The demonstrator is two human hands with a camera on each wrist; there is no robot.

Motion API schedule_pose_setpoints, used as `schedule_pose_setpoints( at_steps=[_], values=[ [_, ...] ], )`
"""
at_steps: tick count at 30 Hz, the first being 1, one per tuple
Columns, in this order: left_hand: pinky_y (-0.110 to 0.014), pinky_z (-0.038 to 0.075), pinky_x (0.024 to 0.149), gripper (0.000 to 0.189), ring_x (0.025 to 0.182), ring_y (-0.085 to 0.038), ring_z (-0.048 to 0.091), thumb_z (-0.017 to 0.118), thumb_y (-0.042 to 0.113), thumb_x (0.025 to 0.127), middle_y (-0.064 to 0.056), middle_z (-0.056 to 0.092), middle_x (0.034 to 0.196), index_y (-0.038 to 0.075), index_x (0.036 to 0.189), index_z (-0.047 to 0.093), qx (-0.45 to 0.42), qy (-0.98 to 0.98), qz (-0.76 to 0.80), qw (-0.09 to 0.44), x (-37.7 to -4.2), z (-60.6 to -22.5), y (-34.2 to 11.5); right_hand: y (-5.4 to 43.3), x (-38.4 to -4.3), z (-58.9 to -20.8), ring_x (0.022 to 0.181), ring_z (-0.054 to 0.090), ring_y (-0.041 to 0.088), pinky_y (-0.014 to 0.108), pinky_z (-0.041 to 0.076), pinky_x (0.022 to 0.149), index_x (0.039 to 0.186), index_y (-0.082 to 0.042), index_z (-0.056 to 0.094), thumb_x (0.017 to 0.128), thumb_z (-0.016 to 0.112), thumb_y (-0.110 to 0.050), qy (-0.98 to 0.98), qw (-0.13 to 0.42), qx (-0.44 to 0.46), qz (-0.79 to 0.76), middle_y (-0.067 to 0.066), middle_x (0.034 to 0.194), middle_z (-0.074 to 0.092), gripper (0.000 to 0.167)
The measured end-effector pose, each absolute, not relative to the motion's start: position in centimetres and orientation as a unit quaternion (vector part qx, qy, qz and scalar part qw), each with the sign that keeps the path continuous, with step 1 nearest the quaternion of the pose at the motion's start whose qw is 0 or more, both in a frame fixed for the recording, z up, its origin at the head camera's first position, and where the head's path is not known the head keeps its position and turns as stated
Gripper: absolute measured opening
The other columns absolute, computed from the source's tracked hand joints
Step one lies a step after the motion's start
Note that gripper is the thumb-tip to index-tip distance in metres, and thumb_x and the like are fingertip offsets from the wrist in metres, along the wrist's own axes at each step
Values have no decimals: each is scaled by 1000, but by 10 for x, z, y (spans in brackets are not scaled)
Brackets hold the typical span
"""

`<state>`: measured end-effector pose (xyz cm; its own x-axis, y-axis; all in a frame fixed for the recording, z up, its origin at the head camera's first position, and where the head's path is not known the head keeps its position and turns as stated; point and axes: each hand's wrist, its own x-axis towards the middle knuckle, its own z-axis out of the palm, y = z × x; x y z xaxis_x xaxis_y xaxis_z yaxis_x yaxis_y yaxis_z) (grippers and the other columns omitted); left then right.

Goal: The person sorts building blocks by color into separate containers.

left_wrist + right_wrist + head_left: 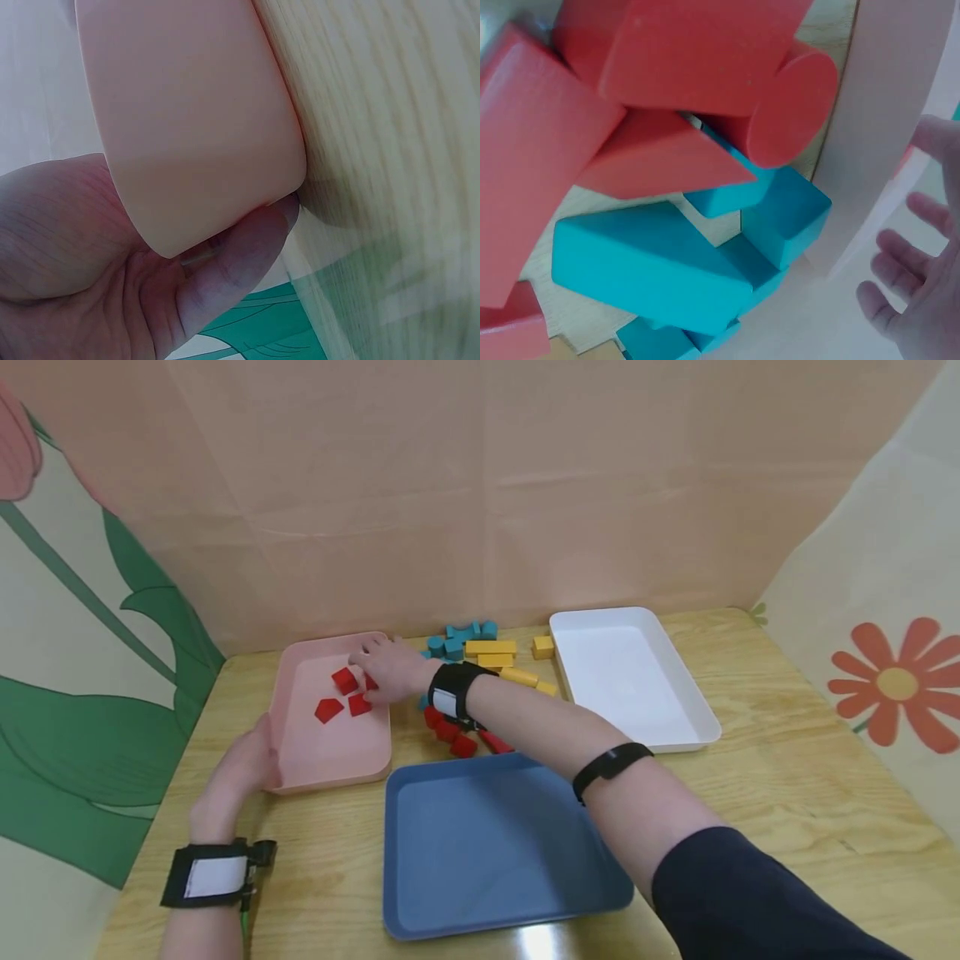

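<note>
My left hand [243, 756] grips the near left corner of a pink tray [330, 770]. In the left wrist view, its fingers [240, 274] bend around the outside of the tray wall and its far side is hidden. Over the tray's right side is my right hand [393, 668], with several red blocks [327, 710] lying beneath and beside it. The right wrist view shows its fingers [904, 259] spread and loosely bent, with no block visibly held. Part of a red block by its fingertips is mostly hidden.
Right of the pink tray lie loose red blocks [462, 746], teal blocks [453, 649] and yellow blocks [491, 648], partly behind my right forearm. A blue tray [480, 852] stands in front, a white tray [630, 677] at the back right. A cloth backdrop rises behind the table.
</note>
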<state>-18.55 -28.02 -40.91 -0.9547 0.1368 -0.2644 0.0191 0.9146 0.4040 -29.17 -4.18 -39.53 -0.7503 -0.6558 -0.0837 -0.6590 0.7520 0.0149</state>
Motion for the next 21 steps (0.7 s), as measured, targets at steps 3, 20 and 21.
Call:
schedule_pose_setpoints(
  at_steps=[3,20,21],
  values=[
    [-34,41,63,66,87,-35,45,47,-5,82,-30,39,116,-10,135,9,38,967,202,147,-186,-409,-279,-37,-292,-395,127,15,21,45,17,100,137,-24,27,75,55,-58,938,29,-345,21,0,137,26,77],
    [-38,40,66,72,89,-36,43,52,-6,79,-30,38,117,-9,136,8,37,968,199,146,-188,-410,-281,4,-275,-398,133,-2,26,51,6,102,143,-20,14,70,34,-77,928,46,-368,29,7,147,8,94],
    [-38,41,67,72,89,-36,43,52,-6,79,-31,37,118,-9,136,8,37,968,199,147,-188,-410,-281,7,-274,-398,133,-1,26,50,7,102,143,-19,15,70,32,-78,928,46,-369,32,7,147,10,95]
  ],
)
